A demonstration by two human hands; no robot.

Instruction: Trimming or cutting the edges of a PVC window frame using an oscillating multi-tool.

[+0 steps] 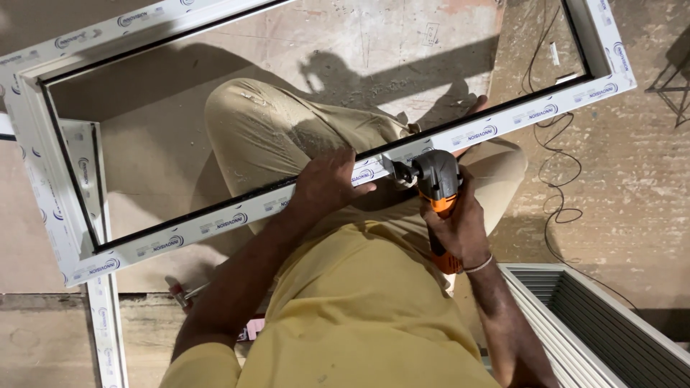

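Note:
A large white window frame (pixel 215 224) with a black inner seal lies tilted across my lap. My left hand (pixel 327 185) grips its near rail from above, fingers wrapped over the edge. My right hand (pixel 460 226) is closed on the orange handle of a grey-headed power tool (pixel 435 179). The tool's front end meets the rail just right of my left hand. My knees in beige trousers show through the frame's opening.
A thin black cable (pixel 557 183) snakes over the floor at right. A white louvred panel (pixel 596 327) lies at the lower right. Another white profile strip (pixel 106 330) runs down the lower left. A small red-handled tool (pixel 180 293) lies under my left arm.

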